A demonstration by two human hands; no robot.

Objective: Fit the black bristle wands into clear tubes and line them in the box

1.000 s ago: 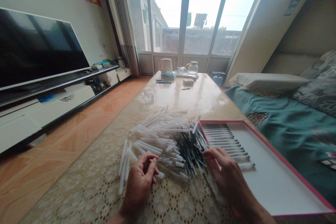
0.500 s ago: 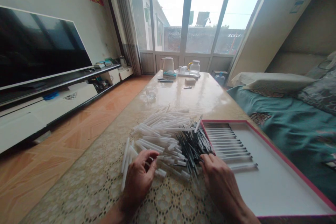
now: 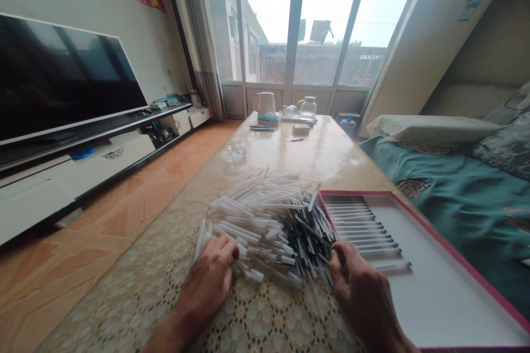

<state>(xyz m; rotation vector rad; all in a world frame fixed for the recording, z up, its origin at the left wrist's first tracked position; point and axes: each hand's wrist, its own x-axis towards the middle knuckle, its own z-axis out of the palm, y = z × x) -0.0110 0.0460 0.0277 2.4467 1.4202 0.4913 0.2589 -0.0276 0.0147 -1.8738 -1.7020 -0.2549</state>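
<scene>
My right hand [image 3: 359, 289] pinches the end of a thin black pen refill [image 3: 313, 232], which slants up and left over a heap of black refills [image 3: 304, 242]. At the near left of the pile of clear white pen barrels [image 3: 244, 215], my left hand [image 3: 213, 269] has its fingers curled down and closed; what they grip is hidden. Short white pen caps [image 3: 254, 275] lie just right of those fingers. To the right, a white tray with a pink-red rim [image 3: 451, 248] holds a row of assembled pens [image 3: 364, 226] with dark ends.
The long table [image 3: 199, 187] has a patterned cover. On it stand a glass cup [image 3: 239, 148], a white jug [image 3: 265, 103], a glass pitcher [image 3: 307, 106] and a small box [image 3: 300, 129]. A sofa with a green cover [image 3: 397, 160] is at right, a TV [image 3: 70, 77] at left.
My right hand has moved slightly right and toward me, lifting a refill out of the heap. My left hand has turned palm down and closed its fingers among the barrels.
</scene>
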